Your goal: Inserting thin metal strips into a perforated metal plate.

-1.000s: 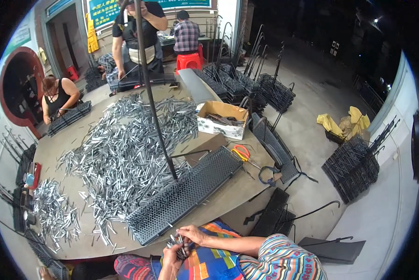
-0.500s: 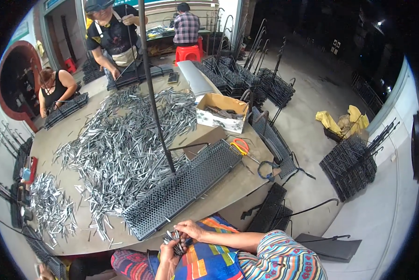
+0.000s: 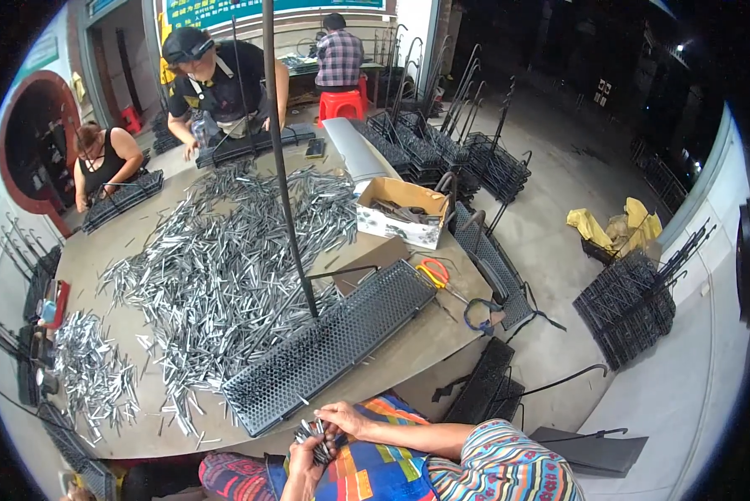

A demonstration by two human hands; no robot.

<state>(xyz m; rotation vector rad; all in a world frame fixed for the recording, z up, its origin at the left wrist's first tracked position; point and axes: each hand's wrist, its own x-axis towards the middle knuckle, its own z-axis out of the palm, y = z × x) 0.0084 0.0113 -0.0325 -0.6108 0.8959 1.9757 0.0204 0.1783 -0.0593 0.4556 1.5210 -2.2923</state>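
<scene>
A bunch of short grey metal rods (image 3: 312,430) sticks up out of my left hand (image 3: 303,464), whose fingers are closed round it above my lap. My right hand (image 3: 344,418) is against the same bunch, its fingers bent and closed on the rod ends. Just beyond both hands, a long black perforated rack (image 3: 333,344) lies slantwise along the table's near edge. An upright rod rises from its far side. Many dark pins fill the holes at its left part, and the right part looks mostly unfilled. A large heap of similar rods (image 3: 216,275) spreads behind the rack.
A smaller rod pile (image 3: 95,376) lies at left. Right of the rack are scissors with orange-yellow handles (image 3: 433,271) and an open cardboard box (image 3: 402,210). Two people work at racks across the table; another sits on a red stool (image 3: 342,104). Stacked hooked racks (image 3: 625,309) stand on the floor.
The person across the table has bent forward over a rack and lowered a raised hand. My view has shifted slightly. My hands stay together at the bunch of rods, with little visible movement.
</scene>
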